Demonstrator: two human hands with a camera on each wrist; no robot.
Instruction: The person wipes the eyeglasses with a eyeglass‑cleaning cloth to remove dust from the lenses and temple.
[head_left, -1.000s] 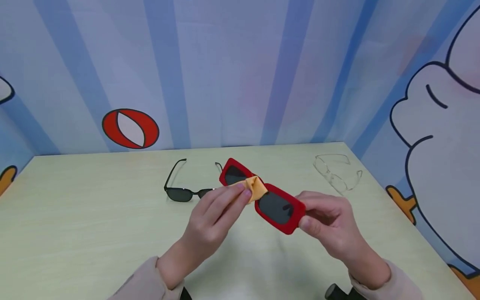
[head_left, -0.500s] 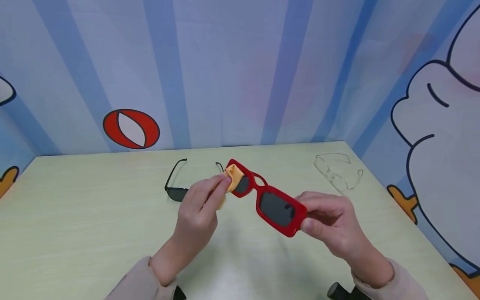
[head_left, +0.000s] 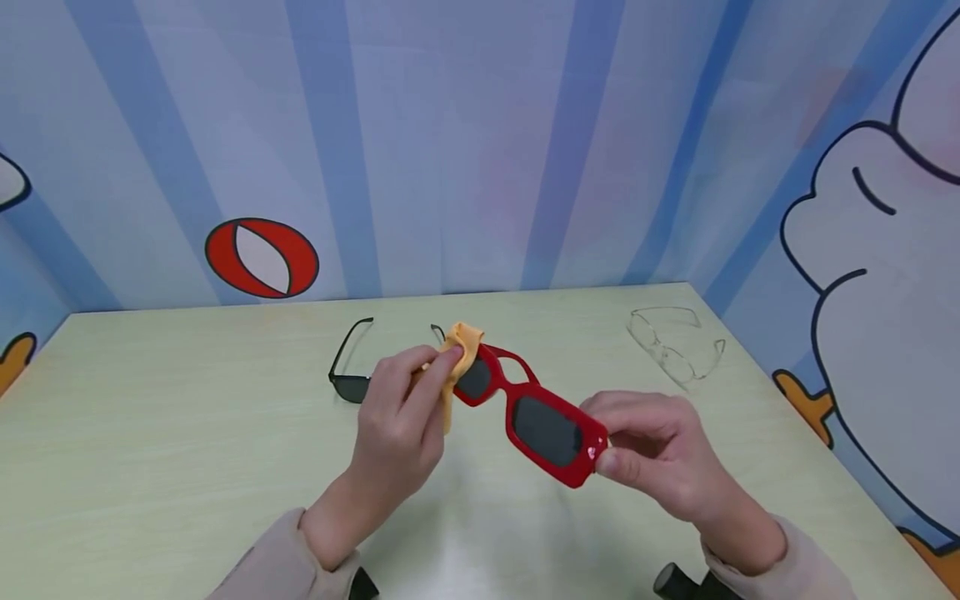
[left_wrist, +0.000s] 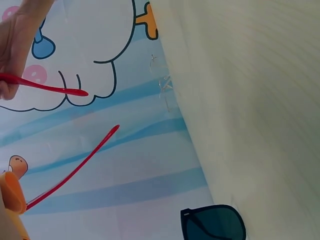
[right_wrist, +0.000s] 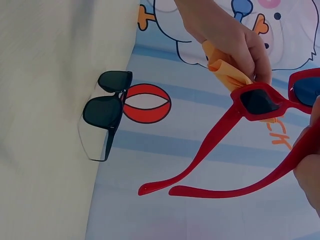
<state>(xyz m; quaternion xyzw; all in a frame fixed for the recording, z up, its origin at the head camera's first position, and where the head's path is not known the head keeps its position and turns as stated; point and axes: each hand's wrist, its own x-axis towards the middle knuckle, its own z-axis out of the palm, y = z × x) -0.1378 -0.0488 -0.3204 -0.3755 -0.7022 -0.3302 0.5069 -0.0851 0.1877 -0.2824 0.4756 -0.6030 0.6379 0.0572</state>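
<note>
Red-framed sunglasses with dark lenses are held up above the table, tilted down to the right. My right hand pinches them at the right outer corner, between thumb and fingers. In my left hand is a yellow-orange cloth, pinched over the left lens and its outer edge. The right wrist view shows the cloth folded around that end of the frame. Both red temples are unfolded and point away from me. In the left wrist view only a temple tip and the other temple show.
Black sunglasses lie on the pale table behind my left hand, partly covered by it. Thin clear-framed glasses lie at the back right. A printed blue striped curtain stands behind the table.
My left hand with the cloth has moved left from the bridge of the red sunglasses to the left lens. The right hand's end of the frame has dipped slightly.
</note>
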